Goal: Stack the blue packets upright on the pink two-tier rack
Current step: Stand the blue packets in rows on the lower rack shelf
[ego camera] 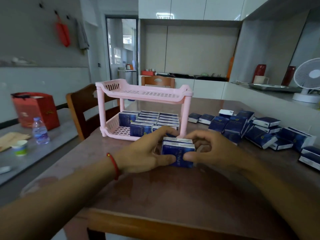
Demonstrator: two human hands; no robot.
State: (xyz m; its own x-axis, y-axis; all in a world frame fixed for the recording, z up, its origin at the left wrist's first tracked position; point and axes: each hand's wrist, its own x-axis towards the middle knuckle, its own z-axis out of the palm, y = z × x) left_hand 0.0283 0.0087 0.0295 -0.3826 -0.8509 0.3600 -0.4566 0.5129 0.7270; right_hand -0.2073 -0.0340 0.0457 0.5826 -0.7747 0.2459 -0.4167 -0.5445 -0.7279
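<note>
A small bunch of blue packets (178, 152) stands on the table (155, 196), just in front of the pink rack (143, 108). The left hand (147, 153) & right hand (211, 149) squeeze the bunch from both sides, fingers curled round it, thumbs on the front. The rack's bottom shelf holds rows of upright packets (150, 121); the top shelf shows none. More packets lie in a messy pile (256, 130) to the right. On the left are a water bottle (40, 131), a cup (20, 148) & a red bag (35, 110).
</note>
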